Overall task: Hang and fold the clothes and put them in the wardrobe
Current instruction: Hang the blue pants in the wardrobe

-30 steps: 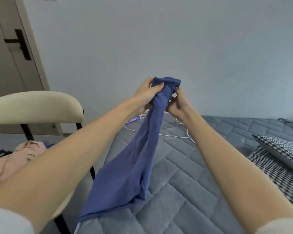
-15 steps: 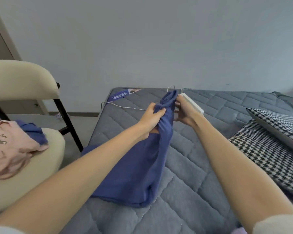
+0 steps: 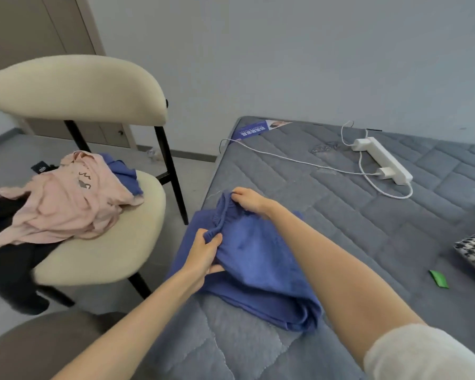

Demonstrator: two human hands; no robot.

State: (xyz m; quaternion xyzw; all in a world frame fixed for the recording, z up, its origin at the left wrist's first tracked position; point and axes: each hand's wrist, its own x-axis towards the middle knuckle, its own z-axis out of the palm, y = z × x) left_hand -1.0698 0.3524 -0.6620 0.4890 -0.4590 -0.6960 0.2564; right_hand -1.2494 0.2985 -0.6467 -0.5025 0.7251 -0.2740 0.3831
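I am pinching the elastic waistband of the blue trousers (image 3: 255,259) with both my left hand (image 3: 203,253) and right hand (image 3: 248,200), fingers clenched on it, on the grey mattress (image 3: 340,215).

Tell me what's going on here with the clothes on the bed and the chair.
A person is laying a blue garment on the grey mattress. The left hand and the right hand each pinch its elastic waistband, which looks like the start of a fold. A pink garment and other clothes are piled on the cream chair beside the bed. A white power strip lies on the mattress further back.
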